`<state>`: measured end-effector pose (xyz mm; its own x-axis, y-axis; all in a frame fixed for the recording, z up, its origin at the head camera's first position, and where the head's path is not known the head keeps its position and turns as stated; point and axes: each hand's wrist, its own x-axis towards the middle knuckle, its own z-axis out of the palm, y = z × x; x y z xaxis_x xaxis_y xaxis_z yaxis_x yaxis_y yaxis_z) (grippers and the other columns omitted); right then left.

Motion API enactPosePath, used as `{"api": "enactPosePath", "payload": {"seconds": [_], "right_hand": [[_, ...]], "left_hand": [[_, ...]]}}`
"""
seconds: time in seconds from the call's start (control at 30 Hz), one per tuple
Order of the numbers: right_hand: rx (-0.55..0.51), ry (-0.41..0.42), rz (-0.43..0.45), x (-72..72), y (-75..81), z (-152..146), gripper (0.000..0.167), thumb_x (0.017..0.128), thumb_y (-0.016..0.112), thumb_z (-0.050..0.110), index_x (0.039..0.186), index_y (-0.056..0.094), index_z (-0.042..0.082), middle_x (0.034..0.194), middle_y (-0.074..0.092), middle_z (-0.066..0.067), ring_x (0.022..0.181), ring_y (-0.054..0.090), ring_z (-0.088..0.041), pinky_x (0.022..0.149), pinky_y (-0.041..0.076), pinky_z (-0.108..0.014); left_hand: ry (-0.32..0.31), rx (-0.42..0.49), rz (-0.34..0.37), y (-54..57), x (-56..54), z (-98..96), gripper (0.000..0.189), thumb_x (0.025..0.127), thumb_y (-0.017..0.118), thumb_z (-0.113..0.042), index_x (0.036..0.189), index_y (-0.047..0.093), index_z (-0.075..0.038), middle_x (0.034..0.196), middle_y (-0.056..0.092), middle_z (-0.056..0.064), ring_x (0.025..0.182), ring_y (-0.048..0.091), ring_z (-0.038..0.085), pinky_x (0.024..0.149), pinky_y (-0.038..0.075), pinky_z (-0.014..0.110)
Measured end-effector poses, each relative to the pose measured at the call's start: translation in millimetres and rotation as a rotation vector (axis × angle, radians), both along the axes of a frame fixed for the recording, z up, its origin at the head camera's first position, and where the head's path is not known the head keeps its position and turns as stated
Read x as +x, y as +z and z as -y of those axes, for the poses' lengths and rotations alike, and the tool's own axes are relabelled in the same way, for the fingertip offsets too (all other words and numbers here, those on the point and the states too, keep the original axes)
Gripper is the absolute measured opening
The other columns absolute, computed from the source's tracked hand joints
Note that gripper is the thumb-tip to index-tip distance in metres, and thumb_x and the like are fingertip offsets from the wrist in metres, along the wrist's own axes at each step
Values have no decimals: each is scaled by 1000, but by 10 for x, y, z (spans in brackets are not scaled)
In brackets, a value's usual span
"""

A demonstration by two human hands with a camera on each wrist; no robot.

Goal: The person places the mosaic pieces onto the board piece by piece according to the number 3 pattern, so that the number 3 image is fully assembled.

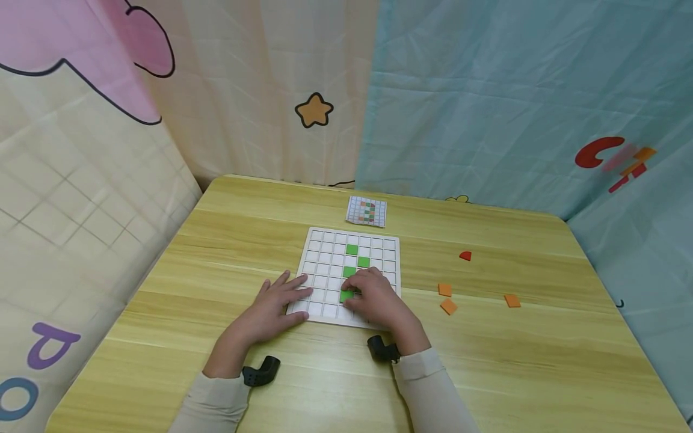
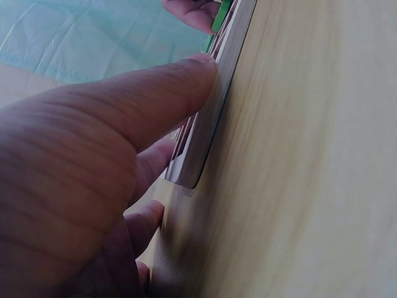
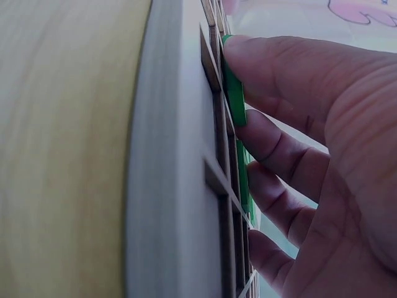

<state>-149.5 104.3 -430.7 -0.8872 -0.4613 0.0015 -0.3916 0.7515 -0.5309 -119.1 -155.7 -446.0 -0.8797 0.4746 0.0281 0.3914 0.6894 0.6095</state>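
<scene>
A white grid board (image 1: 320,281) lies on the table, with green square tiles (image 1: 352,249) in several of its cells. My right hand (image 1: 375,296) is over the board's lower right part and pinches a green tile (image 3: 234,93) between thumb and index finger. That tile looks slightly tilted against the grid in the right wrist view. My left hand (image 1: 273,307) rests at the board's left edge with its fingers spread. In the left wrist view, the left thumb (image 2: 167,93) touches the board's rim. Cells under my right hand are hidden.
Behind the board lies a small pattern card (image 1: 366,211) showing a coloured grid. To the right are three orange square tiles (image 1: 444,290) and a red quarter-circle piece (image 1: 465,256). Printed curtains (image 1: 460,90) stand beyond the wooden table (image 1: 541,373).
</scene>
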Motion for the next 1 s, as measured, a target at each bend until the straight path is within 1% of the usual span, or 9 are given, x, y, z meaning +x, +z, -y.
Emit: {"api": "enactPosePath", "payload": {"seconds": [0.3,0.57,0.77,0.9,1.0], "right_hand": [[4,7,-3,-3,5,1,19,85,77,16,103,73,15,106,66,3,106,50,-23,96,41,-42],[5,9,-8,-2,1,-2,18,86,77,17,104,73,15,105,66,3,107,50,-23,95,41,-43],[5,7,-2,-6,-1,-8,18,86,77,18,104,73,16,105,65,4,105,50,-21,94,41,-42],[-6,14,-5,-9,8,-19,17,87,76,18,103,72,16,100,64,5,102,50,-20,92,42,-40],[-11,24,-5,-12,16,-24,16,86,76,16,102,72,15,99,64,5,101,50,-20,92,42,-40]], "left_hand": [[2,-7,4,-4,-6,-3,52,91,72,-28,139,60,-11,155,41,8,148,16,42,112,5,68],[4,-9,-8,-11,-5,1,50,92,72,-29,138,61,-11,154,41,9,147,18,42,112,6,69],[-3,-5,-5,-9,-7,3,50,92,71,-29,138,61,-11,154,42,9,147,17,43,112,5,69],[-12,8,-9,-8,-11,9,50,92,71,-30,138,61,-11,154,42,10,147,18,44,111,5,70],[-25,15,-29,-26,-19,19,50,93,71,-29,137,61,-9,154,42,11,146,18,46,109,6,72]]}}
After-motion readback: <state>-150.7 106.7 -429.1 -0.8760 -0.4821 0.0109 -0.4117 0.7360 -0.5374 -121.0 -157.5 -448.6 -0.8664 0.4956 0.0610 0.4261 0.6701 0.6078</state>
